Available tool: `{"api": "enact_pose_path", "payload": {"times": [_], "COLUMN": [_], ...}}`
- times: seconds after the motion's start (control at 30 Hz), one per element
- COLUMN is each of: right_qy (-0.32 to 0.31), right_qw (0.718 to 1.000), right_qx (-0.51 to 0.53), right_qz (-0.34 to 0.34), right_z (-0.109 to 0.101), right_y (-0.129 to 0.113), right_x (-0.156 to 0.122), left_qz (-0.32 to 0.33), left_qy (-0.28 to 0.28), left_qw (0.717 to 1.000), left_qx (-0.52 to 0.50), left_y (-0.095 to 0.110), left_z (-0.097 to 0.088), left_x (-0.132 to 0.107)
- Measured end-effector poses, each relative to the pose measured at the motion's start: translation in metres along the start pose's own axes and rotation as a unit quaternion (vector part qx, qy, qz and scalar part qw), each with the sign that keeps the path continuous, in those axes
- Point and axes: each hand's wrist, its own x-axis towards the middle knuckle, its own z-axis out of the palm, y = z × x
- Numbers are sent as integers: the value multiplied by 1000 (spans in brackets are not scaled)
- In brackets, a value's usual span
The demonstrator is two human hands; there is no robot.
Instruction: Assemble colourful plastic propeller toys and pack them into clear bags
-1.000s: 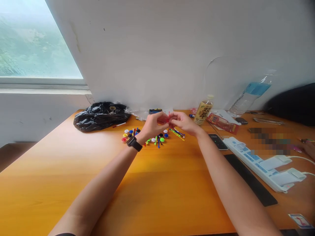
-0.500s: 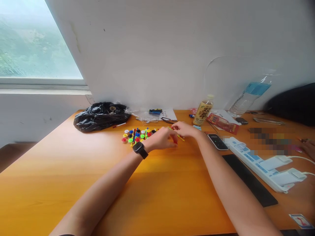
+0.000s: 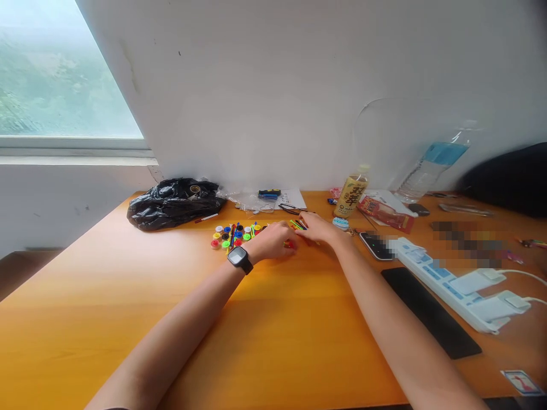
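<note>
My left hand (image 3: 273, 241), with a black watch on its wrist, curls just right of several small round coloured pieces (image 3: 226, 245). Something small and red (image 3: 289, 244) shows at its fingertips, partly hidden by the fingers. Beside it on the right, my right hand (image 3: 317, 228) reaches over thin coloured sticks (image 3: 296, 225), green and dark ones among them. Its fingers are drawn together on the sticks, and their tips are partly hidden. More thin sticks (image 3: 232, 234) lie across the round pieces, which are white, blue, black, yellow, green and red.
A black plastic bag (image 3: 171, 208) and clear wrapping (image 3: 245, 199) lie behind. A labelled drink bottle (image 3: 351, 193), a blue-white case (image 3: 341, 223) and a phone (image 3: 376, 246) are right of my hands. A power strip (image 3: 444, 285) and black mat (image 3: 427, 313) lie near my right forearm.
My left hand has moved slightly left, and the red thing at its fingertips has shifted left with it. My right hand has shifted a little, showing more of the sticks and the blue-white case.
</note>
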Motion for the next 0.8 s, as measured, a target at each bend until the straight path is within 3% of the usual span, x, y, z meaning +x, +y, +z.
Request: {"api": "enact_pose_path", "payload": {"times": [0.3,0.5,0.67,0.8], "right_qy": [-61,-112,-156,-143], "right_qw": [997,988,961,967], "right_qx": [36,107,230,211], "right_qz": [0,-10,-1,-24], "right_z": [-2,-9,-11,-25], "right_y": [-13,-24,-20,-12], "right_x": [3,-7,-7,-9], "left_qz": [-20,-30,-26,-35], "left_qy": [37,20,28,54], "left_qw": [998,997,998,997], "left_qx": [45,65,52,36], "left_y": [-14,-17,-18,-16], "left_z": [-2,1,1,-5], "left_x": [-2,-3,-4,-5]}}
